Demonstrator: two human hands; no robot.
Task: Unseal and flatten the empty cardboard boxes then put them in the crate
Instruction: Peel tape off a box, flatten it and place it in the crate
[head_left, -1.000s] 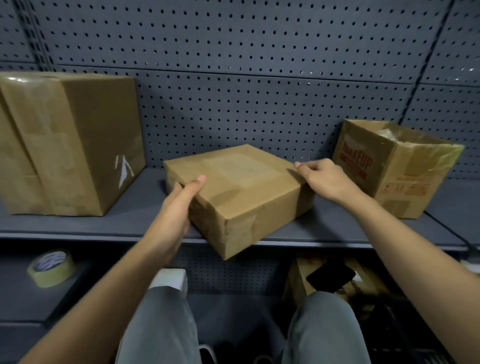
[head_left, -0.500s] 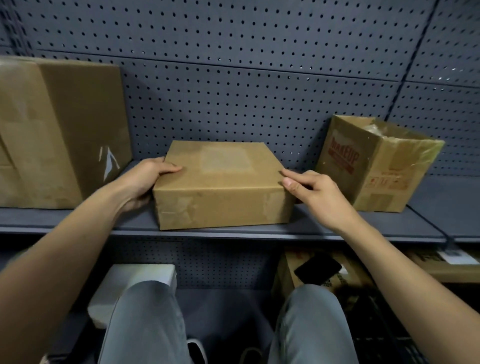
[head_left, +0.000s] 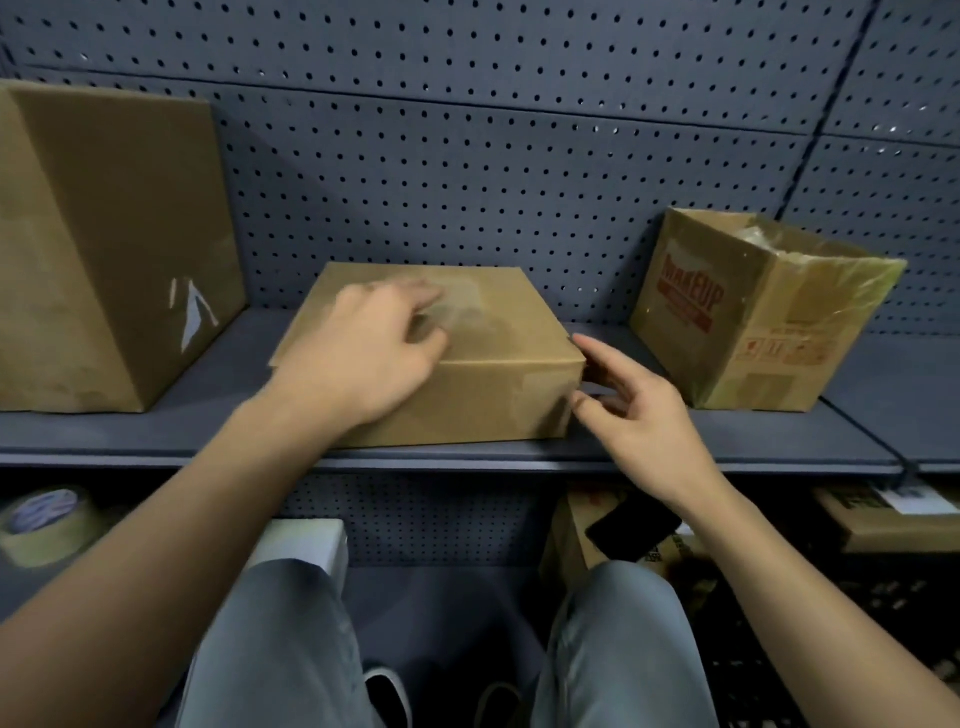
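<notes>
Head view: unseal step, sealed box on the shelf (head_left: 727, 441) btwn both hands.

L hand (head_left: 374, 353) lies on top of the flat taped cardboard box (head_left: 498, 395), fingers curled at the clear tape patch (head_left: 467, 306). It's blurred, so can't tell if it pinches tape. R hand (head_left: 639, 415) is loose and spread w/ nothing in it, index + thumb at the box's near R corner, touching or just beside. Big taped box (head_left: 104, 234) sits well outside L hand, printed carton (head_left: 753, 322) beyond R hand. My read: no flap up yet. Next needs a nail under a tape edge while R hand braces the corner.
</notes>
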